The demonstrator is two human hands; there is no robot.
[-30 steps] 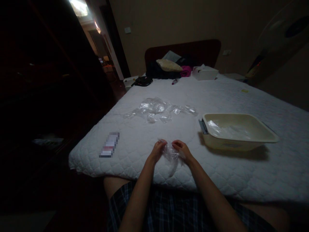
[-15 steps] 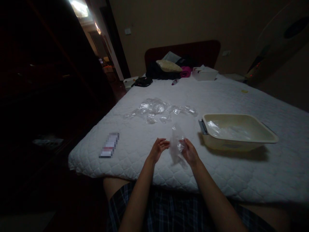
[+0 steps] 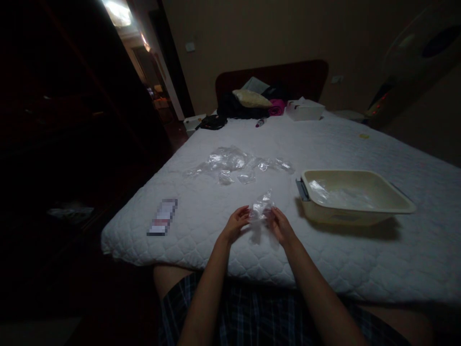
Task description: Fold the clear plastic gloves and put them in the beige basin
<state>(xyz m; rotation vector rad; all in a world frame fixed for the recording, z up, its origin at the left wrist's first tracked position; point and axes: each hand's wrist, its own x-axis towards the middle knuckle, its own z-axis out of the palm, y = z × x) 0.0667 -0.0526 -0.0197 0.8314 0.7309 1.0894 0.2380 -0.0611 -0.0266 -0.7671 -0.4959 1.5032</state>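
A clear, crumpled plastic bag (image 3: 260, 207) is held up between my two hands, just above the bed's near edge. My left hand (image 3: 236, 225) has its curled fingers on the bag's left side. On the other side, my right hand (image 3: 283, 228) pinches it between thumb and fingers. The bag's lower part hangs loose and looks blurred. Farther back on the quilted white cover lies a spread of clear plastic bags (image 3: 230, 158). To the right of my right hand stands a cream plastic tub (image 3: 360, 217) with more clear plastic inside.
A phone-like flat item (image 3: 163, 218), pixelated, lies on the bed (image 3: 201, 240) at left. Toward the headboard (image 3: 309, 77) are a black bag (image 3: 213, 122), a pale pillow (image 3: 251, 99), a pink cloth (image 3: 276, 107) and a white box (image 3: 305, 110). A fan (image 3: 428, 43) stands at right.
My left hand's fingers have come onto the bag's left side. The bag has shifted slightly left and changed from hanging tall to bunched between my hands.
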